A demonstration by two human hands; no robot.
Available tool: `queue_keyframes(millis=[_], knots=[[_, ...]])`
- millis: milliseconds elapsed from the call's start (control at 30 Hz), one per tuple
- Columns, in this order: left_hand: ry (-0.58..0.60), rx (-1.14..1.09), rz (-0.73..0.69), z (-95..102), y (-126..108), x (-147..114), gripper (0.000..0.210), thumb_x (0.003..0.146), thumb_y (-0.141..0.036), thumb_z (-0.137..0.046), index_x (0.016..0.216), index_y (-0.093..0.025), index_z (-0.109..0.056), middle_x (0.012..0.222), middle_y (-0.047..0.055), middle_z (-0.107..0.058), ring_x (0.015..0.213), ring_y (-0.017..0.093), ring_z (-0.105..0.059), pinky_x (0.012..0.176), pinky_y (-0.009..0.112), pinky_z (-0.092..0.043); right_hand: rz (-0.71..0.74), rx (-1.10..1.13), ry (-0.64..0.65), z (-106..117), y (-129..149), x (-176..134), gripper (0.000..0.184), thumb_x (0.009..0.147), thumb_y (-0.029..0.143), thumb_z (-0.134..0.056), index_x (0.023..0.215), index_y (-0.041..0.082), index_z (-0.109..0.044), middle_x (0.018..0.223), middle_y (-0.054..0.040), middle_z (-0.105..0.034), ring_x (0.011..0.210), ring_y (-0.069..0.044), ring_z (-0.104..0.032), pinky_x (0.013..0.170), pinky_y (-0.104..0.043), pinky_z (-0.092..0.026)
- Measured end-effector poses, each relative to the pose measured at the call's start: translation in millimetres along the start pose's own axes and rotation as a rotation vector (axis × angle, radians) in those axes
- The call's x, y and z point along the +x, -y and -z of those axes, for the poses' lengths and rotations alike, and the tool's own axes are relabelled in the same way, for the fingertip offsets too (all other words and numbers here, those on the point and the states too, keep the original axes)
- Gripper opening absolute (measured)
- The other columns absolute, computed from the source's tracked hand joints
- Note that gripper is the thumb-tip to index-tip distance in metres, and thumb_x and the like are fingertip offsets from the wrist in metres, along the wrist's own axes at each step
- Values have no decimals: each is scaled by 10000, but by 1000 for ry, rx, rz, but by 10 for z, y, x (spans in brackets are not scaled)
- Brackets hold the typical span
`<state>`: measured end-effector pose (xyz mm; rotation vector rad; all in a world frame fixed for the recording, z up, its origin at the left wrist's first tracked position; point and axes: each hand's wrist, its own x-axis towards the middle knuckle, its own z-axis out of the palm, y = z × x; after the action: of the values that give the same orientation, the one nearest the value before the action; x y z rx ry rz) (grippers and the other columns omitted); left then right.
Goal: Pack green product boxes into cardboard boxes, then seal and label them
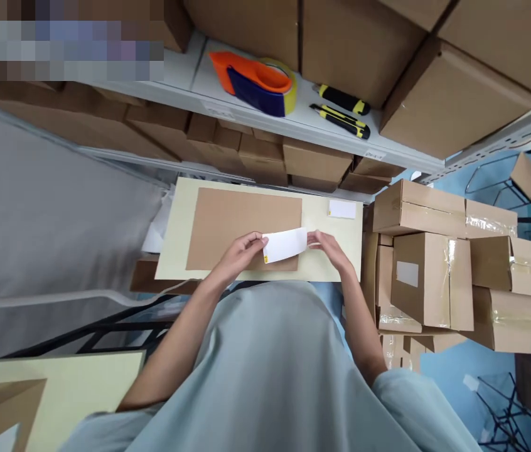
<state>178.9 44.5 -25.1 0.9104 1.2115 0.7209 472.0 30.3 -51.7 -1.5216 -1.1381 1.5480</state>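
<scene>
left hand [243,252] pinches white label [285,245]; right hand [327,246] curls loosely at its opposite end, grip unclear.

A white slip [288,245] with yellow corner and plain brown cardboard [244,220], center frame; above, orange-and-navy tape dispenser [251,83], black-and-yellow knives [344,100].

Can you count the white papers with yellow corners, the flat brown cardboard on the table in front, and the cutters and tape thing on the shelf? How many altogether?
White rectangular paper slips with yellow corner marks: 2
Flat brown cardboard rectangle: 1
Long black-and-yellow cutters: 2
Orange-and-dark-blue tape dispenser: 1
Total: 6
</scene>
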Motion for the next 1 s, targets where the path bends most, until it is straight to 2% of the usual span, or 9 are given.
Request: queue_keyframes(millis=[67, 133, 333, 467, 600, 700, 767, 867, 1000], knots=[[46, 15, -20, 139, -32, -21, 524, 766, -752, -876, 799, -250, -729, 818, 33, -702, 776, 206, -625, 742, 291, -541, 16, 18, 17, -300, 81, -237, 634, 821, 850, -805, 958, 232, -809, 971, -73, -805, 941, -245, -743, 877, -367, -610], [89, -1, -29, 280, -53, -33, 565, 792, -790, -837, 859, -237, -742, 852, 26, -720, 798, 195, -639, 765, 288, -539, 22, 15, -21, -564, 150, -365, 592, 776, 809, -863, 864, 234, -752, 866, -36, -747, 840, -217, -685, 810, -342, -575], [130, -109, -39, 743, -13, -149, 733, 748, -924, -768, 897, -206, -774, 920, 100, -788, 851, 231, -701, 732, 323, -560, 89, -158, -308, -1116, 402, -371, 597, 829, 802, -787, 757, 241, -594, 685, 30, -507, 684, -154, -459, 641, -290, -405], [63, -89, -95, 1037, 87, -290, 724, 729, -907, -798, 909, -206, -792, 1031, 129, -834, 833, 218, -710, 696, 313, -545, 144, -292, -370, -1460, 576, -358, 597, 860, 797, -743, 732, 254, -530, 685, 48, -426, 669, -142, -388, 621, -290, -349], [-43, -95, -122, 1325, 189, -368, 729, 691, -900, -826, 921, -210, -788, 1026, 120, -847, 829, 219, -728, 696, 312, -558, 171, -274, -358, -1871, 665, -408, 570, 852, 759, -787, 730, 245, -574, 698, 29, -509, 702, -156, -458, 648, -292, -399], [-76, -91, -160, 1564, 227, -406, 738, 662, -917, -826, 867, -209, -777, 974, 122, -849, 860, 246, -751, 779, 349, -606, 145, -151, -303, -2185, 669, -429, 510, 843, 721, -816, 890, 221, -727, 793, -15, -667, 781, -192, -586, 735, -320, -494], [-69, -85, -188, 1729, 231, -441, 720, 688, -908, -815, 861, -210, -780, 958, 123, -850, 862, 254, -754, 809, 367, -620, 130, -112, -301, -2367, 659, -418, 517, 823, 710, -839, 940, 213, -764, 840, -34, -723, 808, -204, -626, 768, -338, -526], [-56, -74, -225, 1957, 228, -498, 657, 757, -856, -798, 880, -210, -790, 955, 118, -848, 832, 240, -747, 806, 364, -618, 128, -173, -367, -2582, 663, -379, 541, 772, 741, -866, 818, 217, -735, 795, -34, -720, 782, -203, -621, 732, -335, -528], [-134, -50, -273, 2192, 236, -536, 623, 774, -828, -791, 872, -212, -787, 903, 102, -836, 819, 230, -747, 838, 360, -613, 128, -175, -326, -2778, 725, -325, 554, 794, 765, -839, 872, 222, -760, 832, -43, -736, 823, -216, -650, 754, -346, -548]])
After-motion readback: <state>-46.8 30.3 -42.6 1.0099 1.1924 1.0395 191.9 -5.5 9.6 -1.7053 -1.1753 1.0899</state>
